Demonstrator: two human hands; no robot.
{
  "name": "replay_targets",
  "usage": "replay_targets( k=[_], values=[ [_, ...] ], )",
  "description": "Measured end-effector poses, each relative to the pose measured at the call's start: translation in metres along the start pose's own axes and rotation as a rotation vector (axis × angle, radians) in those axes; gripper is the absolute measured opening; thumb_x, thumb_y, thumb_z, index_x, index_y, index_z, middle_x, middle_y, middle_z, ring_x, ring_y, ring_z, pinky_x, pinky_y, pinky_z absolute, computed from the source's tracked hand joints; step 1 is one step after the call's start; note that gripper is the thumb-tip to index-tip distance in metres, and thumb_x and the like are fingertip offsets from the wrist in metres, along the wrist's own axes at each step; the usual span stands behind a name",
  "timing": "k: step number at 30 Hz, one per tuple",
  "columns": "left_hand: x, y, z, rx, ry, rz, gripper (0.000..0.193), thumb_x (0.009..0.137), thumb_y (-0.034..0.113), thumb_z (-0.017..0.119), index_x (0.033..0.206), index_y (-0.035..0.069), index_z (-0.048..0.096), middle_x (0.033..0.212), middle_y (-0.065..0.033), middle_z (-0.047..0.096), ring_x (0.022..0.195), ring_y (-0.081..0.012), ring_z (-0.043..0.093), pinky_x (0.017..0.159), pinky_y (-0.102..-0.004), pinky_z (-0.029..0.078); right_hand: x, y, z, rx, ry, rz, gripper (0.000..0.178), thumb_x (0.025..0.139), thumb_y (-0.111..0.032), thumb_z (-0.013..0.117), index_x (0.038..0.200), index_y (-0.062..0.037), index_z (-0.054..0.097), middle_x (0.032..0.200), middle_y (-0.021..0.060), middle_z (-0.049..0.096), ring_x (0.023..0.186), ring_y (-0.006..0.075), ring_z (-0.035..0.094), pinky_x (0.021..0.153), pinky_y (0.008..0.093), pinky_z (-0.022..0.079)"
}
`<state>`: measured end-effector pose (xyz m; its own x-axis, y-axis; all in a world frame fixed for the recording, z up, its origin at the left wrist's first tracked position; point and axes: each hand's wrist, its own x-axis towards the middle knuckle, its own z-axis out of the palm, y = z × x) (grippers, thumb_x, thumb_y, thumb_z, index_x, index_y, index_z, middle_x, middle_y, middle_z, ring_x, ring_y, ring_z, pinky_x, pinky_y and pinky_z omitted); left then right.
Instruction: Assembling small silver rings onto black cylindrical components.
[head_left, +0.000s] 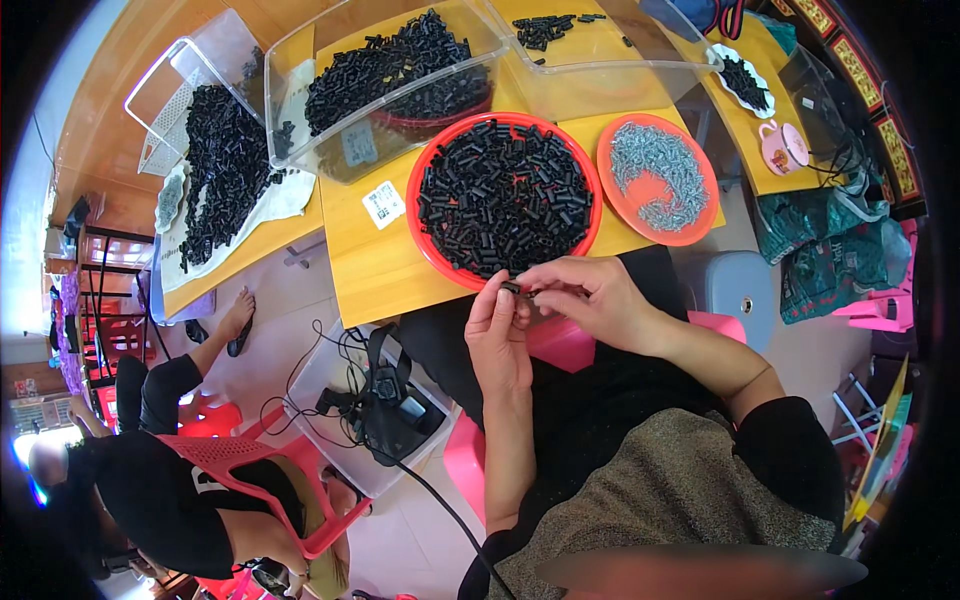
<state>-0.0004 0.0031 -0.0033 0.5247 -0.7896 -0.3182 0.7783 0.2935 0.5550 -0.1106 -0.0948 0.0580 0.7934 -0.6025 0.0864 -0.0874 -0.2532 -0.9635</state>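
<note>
Just over the near rim of a red round basin (590, 215), my two hands meet at a small black plastic piece (512, 287). My left hand (500, 335) pinches this piece between thumb and fingertips. Close against it, the fingers of my right hand (590, 295) are pressed together on something small, which the fingertips mostly hide. Many similar black tube-like pieces (505, 195) fill the basin. To its right lies an orange-red plate (630, 205) bearing a heap of small silvery metal pins or screws (665, 165).
Behind the basin stand clear plastic bins (385, 105) with more black pieces. Another pile (225, 165) covers a white cloth at left. A blue stool (740, 295) stands at right. Lower left, a person (170, 490) sits on a red chair, beside a clear box (370, 460) of cables.
</note>
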Motion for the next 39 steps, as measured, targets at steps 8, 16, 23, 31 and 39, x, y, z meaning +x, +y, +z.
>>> replay_targets(
  k=[8,16,23,31,39],
  values=[
    [-0.001,0.002,0.006,0.044,-0.023,0.024,0.026,0.092,0.006,0.056,0.117,-0.001,0.057,0.088,-0.004,0.062,0.072,-0.0096,0.055,0.067,-0.0207,0.046,0.0,-0.008,0.007,0.047,0.073,0.056,0.028,0.086,0.003,0.059,0.113,0.001,0.056,0.094,0.01,0.065,0.086,0.0113,0.065,0.076,0.0243,0.053],
    [-0.001,-0.002,0.003,0.017,0.004,0.02,0.022,0.091,0.007,0.058,0.112,0.0,0.06,0.088,-0.0039,0.063,0.071,-0.0087,0.054,0.065,-0.0204,0.045,-0.001,-0.004,0.008,0.065,0.117,0.058,0.028,0.085,0.0,0.058,0.113,-0.0024,0.055,0.089,0.0096,0.066,0.08,0.0149,0.067,0.069,0.0277,0.055],
    [-0.002,-0.001,0.005,0.093,0.0,0.096,0.02,0.089,0.005,0.06,0.108,0.0,0.061,0.086,-0.0042,0.064,0.066,-0.0079,0.054,0.059,-0.0187,0.044,-0.003,-0.005,0.012,-0.18,0.15,-0.123,0.034,0.082,0.004,0.061,0.115,-0.0008,0.055,0.097,0.0123,0.066,0.088,0.0189,0.067,0.075,0.0283,0.055],
    [-0.006,-0.002,0.009,0.193,0.057,0.202,0.019,0.089,0.006,0.061,0.107,-0.001,0.062,0.081,-0.0039,0.063,0.065,-0.0077,0.054,0.06,-0.0188,0.044,-0.004,-0.003,0.019,-0.367,0.219,-0.326,0.031,0.079,0.002,0.064,0.109,0.0003,0.057,0.098,0.0139,0.065,0.088,0.0266,0.066,0.073,0.0311,0.054],
    [-0.007,-0.007,0.01,0.01,0.04,0.17,0.017,0.09,0.007,0.059,0.105,0.0,0.061,0.08,-0.0041,0.063,0.067,-0.0086,0.056,0.061,-0.0196,0.046,-0.003,-0.007,0.022,-0.402,0.244,-0.405,0.029,0.079,0.003,0.064,0.107,-0.0006,0.057,0.094,0.0127,0.065,0.081,0.026,0.067,0.068,0.0314,0.054]
  ],
)
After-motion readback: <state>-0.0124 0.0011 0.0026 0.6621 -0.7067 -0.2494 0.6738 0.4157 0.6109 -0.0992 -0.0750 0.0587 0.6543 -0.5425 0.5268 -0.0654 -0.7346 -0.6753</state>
